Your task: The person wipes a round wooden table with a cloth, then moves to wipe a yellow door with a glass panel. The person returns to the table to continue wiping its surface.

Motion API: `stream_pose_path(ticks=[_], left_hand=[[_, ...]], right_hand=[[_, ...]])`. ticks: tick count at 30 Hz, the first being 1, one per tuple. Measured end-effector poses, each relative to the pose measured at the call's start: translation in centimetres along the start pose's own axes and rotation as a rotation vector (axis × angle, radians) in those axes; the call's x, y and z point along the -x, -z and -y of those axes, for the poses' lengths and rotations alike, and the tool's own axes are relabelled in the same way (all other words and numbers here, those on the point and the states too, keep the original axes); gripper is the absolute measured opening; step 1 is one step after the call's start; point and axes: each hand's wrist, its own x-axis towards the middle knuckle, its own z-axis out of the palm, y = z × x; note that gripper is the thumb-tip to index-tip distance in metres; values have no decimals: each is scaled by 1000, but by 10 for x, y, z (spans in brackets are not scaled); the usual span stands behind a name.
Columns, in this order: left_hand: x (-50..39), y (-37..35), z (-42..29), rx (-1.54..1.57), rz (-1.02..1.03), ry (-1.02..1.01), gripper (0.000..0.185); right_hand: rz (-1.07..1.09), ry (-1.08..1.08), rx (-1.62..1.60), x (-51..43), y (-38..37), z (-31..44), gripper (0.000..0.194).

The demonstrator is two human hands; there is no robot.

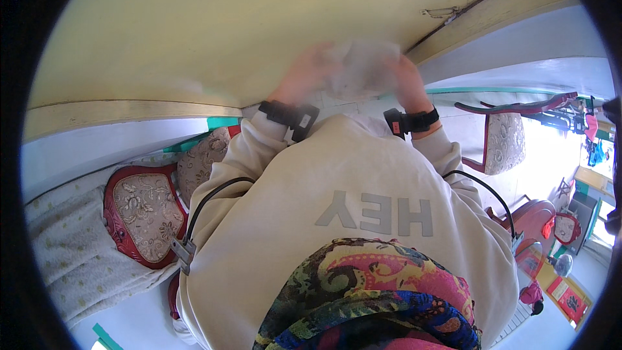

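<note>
Both my hands are raised in front of a cream-yellow door point(194, 34), holding a crumpled whitish cloth point(364, 70) between them. The cloth and fingers are smeared by motion blur. My left hand point(311, 68) grips the cloth's left side, and my right hand point(403, 73) has its right side. Whether the cloth touches the door I cannot tell. To the upper right of my right hand, a metal latch handle point(440, 12) sits beside the door's edge. A dark strapped device is on each wrist.
At left stand red-framed chairs with floral upholstery, one chair back point(146, 214) close to a patterned white curtain point(87, 253). Another upholstered chair point(505, 143) is on the right. Farther right are a round reddish table point(532, 218) and a person in pink point(532, 294).
</note>
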Motion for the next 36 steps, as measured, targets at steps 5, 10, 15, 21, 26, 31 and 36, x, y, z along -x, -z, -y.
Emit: stream_pose_path(ticks=[5, 10, 15, 21, 26, 31, 36], left_hand=[[-5, 3, 18, 81, -54, -10, 36], [-15, 11, 34, -67, -123, -146, 37], [-7, -2, 15, -144, -223, -106, 39], [3, -26, -17, -283, -160, -300, 38], [5, -27, -22, -557, 20, -636, 40], [9, -30, -27, -570, 85, -766, 39], [15, -21, -23, -231, 31, -336, 36]], right_hand=[[-77, -7, 109, 6, -4, 7, 32], [-113, 56, 259, 4, -4, -1, 35], [-205, 142, 621, 3, -9, -8, 37], [-123, 138, 503, 10, -32, -11, 39], [-16, 102, 76, 12, -40, -15, 44], [-37, 63, 92, 8, -28, -22, 40], [-66, 174, 70, -1, -9, -41, 35]])
